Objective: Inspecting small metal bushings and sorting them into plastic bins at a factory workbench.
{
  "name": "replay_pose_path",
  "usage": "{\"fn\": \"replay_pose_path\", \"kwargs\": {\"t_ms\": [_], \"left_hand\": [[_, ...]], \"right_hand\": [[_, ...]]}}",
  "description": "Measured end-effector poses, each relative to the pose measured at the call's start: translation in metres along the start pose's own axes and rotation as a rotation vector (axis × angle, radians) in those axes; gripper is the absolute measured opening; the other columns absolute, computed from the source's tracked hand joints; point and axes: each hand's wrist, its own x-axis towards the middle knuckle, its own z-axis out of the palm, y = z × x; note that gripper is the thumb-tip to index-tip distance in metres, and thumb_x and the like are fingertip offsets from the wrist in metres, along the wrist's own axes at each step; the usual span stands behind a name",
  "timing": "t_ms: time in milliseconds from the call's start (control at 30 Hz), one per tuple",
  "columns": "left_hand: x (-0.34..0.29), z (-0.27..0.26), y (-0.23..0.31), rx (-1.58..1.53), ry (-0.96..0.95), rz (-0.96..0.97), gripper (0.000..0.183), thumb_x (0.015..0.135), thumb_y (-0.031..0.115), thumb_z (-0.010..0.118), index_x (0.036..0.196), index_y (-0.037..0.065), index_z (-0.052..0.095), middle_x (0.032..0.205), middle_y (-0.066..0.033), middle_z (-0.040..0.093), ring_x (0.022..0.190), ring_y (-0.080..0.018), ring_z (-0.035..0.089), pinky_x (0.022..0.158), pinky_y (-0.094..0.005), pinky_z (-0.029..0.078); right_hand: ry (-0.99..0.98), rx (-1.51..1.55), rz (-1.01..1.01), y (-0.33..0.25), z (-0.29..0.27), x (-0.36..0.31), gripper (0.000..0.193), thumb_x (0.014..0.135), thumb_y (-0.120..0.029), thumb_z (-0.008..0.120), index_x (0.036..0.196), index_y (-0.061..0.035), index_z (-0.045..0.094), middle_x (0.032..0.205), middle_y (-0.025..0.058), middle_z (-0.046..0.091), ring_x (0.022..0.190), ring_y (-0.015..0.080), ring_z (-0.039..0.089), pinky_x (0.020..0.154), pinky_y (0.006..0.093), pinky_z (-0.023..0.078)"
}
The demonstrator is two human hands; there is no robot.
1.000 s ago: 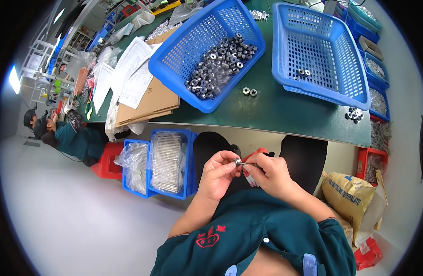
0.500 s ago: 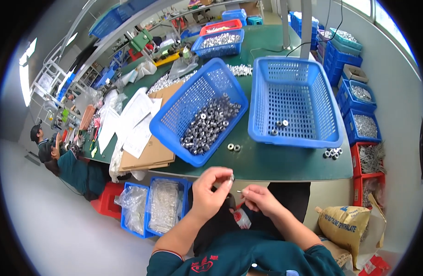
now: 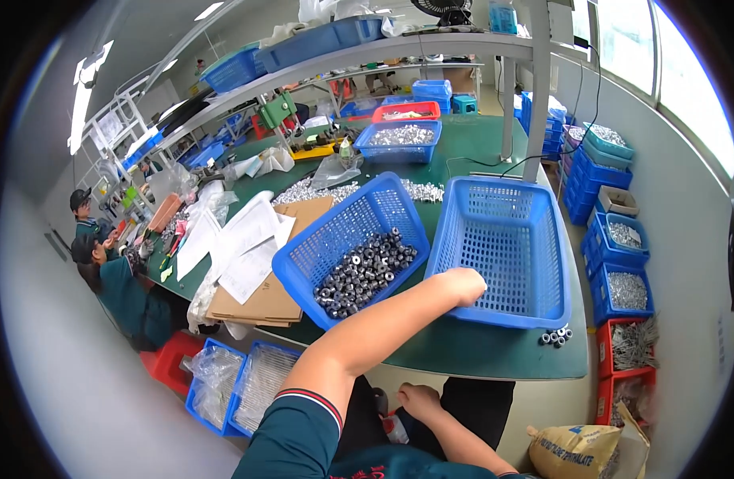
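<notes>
My left hand point(image 3: 464, 286) reaches over the near side of the right blue basket point(image 3: 495, 318), fingers curled down and mostly hidden; whatever they hold cannot be made out. My left forearm passes in front of the near corner of the left blue basket point(image 3: 291, 275). In that tilted basket lies a heap of small dark metal rings point(image 3: 367, 267). My right hand point(image 3: 419, 401) hangs low in front of the table edge, above my lap, fingers closed; anything in them is too small to tell. A small cluster of rings point(image 3: 555, 337) sits on the table by the right basket's near corner.
Papers point(image 3: 243, 247) and cardboard point(image 3: 247, 302) lie left of the baskets on the green table point(image 3: 495, 355). Behind stands a blue bin of shiny metal parts point(image 3: 399, 152). Stacked bins point(image 3: 622, 291) and a sack point(image 3: 575, 449) line the right. Two people point(image 3: 115, 279) sit far left.
My left hand has gone from the table's front edge, where it held a small ring, forward and right to the right basket. My right hand has dropped lower. The view has tilted up.
</notes>
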Motion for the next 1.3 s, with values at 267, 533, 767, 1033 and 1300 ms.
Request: {"fn": "replay_pose_path", "kwargs": {"t_ms": [267,533,767,1033,1300], "left_hand": [[-0.125,-0.024,0.000,-0.375,1.157,0.025,0.016,0.082,-0.007,0.063,0.094,0.001,0.070,0.085,-0.0115,0.067,0.075,-0.0212,0.066,0.066,-0.0275,0.051],[-0.148,0.091,-0.052,-0.282,0.720,-0.468,0.027,0.082,0.006,0.068,0.109,0.003,0.068,0.095,-0.0151,0.062,0.090,-0.0327,0.063,0.080,-0.0389,0.051],[-0.158,0.098,-0.050,-0.302,0.698,-0.424,0.022,0.078,0.001,0.070,0.100,0.002,0.066,0.091,-0.0134,0.061,0.085,-0.0288,0.063,0.076,-0.0365,0.051],[-0.220,0.127,-0.004,-1.523,0.949,-0.102,0.025,0.078,-0.014,0.068,0.096,0.002,0.063,0.102,-0.0103,0.062,0.083,-0.0152,0.063,0.076,-0.0284,0.054],[-0.270,0.150,0.043,-2.153,0.736,-0.039,0.025,0.081,-0.007,0.069,0.104,0.000,0.063,0.094,-0.0111,0.064,0.081,-0.0205,0.066,0.074,-0.0340,0.056]], "right_hand": [[0.013,0.089,-0.012,-0.004,-0.017,-0.002,0.023,0.089,-0.030,0.056,0.093,-0.0108,0.068,0.085,0.0142,0.069,0.083,0.0351,0.067,0.073,0.0474,0.052],[0.018,0.060,-0.113,-0.004,-0.012,-0.002,0.022,0.088,-0.030,0.060,0.088,-0.0083,0.065,0.075,0.0150,0.067,0.074,0.0358,0.067,0.064,0.0488,0.051],[0.053,0.039,-0.094,-0.008,0.000,-0.010,0.023,0.087,-0.032,0.063,0.087,-0.0093,0.065,0.077,0.0141,0.067,0.076,0.0358,0.067,0.065,0.0481,0.051],[0.017,0.339,-0.028,-0.015,-0.026,-0.028,0.020,0.087,-0.031,0.061,0.092,-0.0132,0.070,0.081,0.0125,0.070,0.077,0.0333,0.067,0.068,0.0425,0.052],[0.288,0.626,-0.215,-0.095,-0.122,-0.068,0.006,0.088,-0.008,0.067,0.089,-0.0018,0.065,0.067,0.0087,0.068,0.063,0.0181,0.069,0.056,0.0284,0.052]]}}
